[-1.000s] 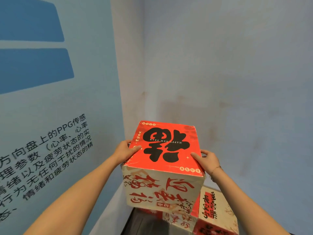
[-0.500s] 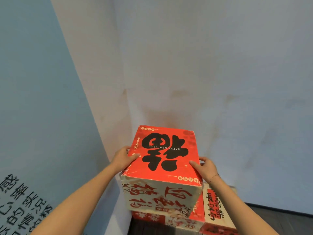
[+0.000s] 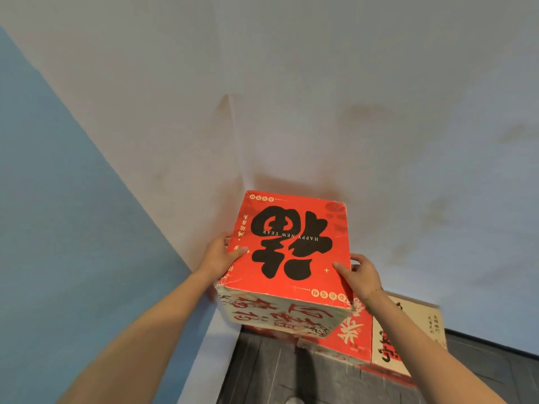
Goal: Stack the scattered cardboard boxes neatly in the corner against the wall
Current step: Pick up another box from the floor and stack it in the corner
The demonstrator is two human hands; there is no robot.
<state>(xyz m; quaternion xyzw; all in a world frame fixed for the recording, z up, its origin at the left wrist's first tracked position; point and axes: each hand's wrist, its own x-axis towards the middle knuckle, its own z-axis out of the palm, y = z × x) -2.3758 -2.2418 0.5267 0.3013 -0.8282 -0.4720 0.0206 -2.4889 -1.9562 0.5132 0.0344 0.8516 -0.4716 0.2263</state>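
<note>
The red box (image 3: 291,246) was held in the corner against the wall (image 3: 379,112), over a lower box (image 3: 405,333) on the floor (image 3: 291,374). It was gripped by the left hand (image 3: 220,255) and right hand (image 3: 360,275), fingers curled round its sides.

Three cardboard boxes show in the corner: one red-topped box (image 3: 291,246) above, one red box (image 3: 350,336) under it, and one cream box (image 3: 408,330) at the right edge of the pile. Two hands: a left hand (image 3: 218,255) and a right hand (image 3: 360,274). Two walls meet there.
</note>
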